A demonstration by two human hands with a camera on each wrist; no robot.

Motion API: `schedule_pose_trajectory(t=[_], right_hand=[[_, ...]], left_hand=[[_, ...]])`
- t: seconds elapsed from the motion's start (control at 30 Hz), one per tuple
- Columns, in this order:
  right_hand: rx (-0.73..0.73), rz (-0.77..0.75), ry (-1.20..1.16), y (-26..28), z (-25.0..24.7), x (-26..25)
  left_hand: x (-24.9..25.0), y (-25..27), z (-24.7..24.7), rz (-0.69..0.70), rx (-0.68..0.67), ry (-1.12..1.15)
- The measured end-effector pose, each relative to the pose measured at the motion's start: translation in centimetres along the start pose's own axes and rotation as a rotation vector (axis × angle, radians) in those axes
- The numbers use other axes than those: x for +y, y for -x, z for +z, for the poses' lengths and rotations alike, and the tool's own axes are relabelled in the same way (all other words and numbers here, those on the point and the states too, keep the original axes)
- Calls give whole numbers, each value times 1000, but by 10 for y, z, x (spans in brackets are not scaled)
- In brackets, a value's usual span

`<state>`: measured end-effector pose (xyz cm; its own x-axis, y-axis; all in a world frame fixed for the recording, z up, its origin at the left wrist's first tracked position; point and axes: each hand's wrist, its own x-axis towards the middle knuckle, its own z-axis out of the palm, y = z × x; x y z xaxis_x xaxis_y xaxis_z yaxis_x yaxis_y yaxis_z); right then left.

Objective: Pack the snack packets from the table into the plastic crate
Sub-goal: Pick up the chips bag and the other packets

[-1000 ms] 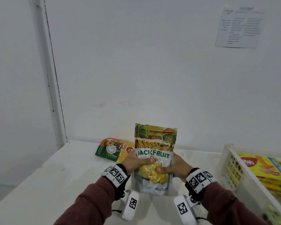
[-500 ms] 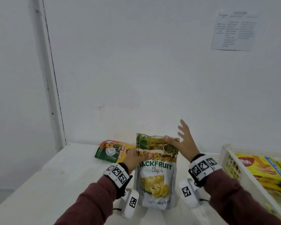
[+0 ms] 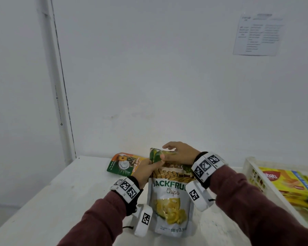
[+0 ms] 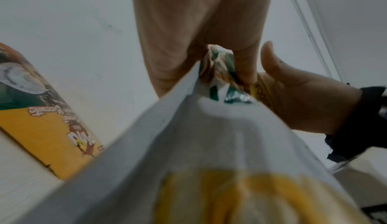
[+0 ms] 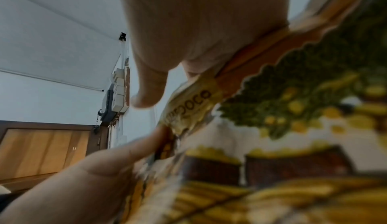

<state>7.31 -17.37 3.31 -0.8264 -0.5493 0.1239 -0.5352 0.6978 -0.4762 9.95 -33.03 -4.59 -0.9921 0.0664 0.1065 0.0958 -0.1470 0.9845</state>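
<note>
A white jackfruit chips pouch (image 3: 169, 197) stands upright on the white table (image 3: 64, 196), close in front of me. My left hand (image 3: 149, 168) pinches its crumpled top left corner; the left wrist view shows my fingers (image 4: 244, 65) clamped on the pouch's (image 4: 209, 144) bunched top edge. My right hand (image 3: 180, 153) lies over the top right edge with its fingers bent across it. In the right wrist view the right thumb (image 5: 149, 93) stands clear of the pouch (image 5: 293, 111). A green and orange packet (image 3: 124, 164) lies flat behind my left hand.
The white plastic crate (image 3: 251, 173) stands at the table's right edge with yellow biscuit boxes (image 3: 288, 185) inside. A white wall rises just behind the table, with a paper sheet (image 3: 256, 34) taped high on it. The table's left part is bare.
Both hands have moved from the pouch's middle up to its top edge. The right hand let go, opened near the top right corner, then settled over the top. The pouch now sits lower.
</note>
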Motion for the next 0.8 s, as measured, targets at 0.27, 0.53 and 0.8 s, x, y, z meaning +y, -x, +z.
schedule_pose_trajectory(t=[0.27, 0.53, 0.8], right_hand=[[124, -32, -137, -7, 1, 0], [45, -8, -105, -12, 3, -16], [187, 29, 111, -22, 10, -26]], left_hand=[[7, 0, 2, 117, 59, 59], [8, -4, -12, 179, 145, 16], [14, 1, -13, 227, 182, -48]])
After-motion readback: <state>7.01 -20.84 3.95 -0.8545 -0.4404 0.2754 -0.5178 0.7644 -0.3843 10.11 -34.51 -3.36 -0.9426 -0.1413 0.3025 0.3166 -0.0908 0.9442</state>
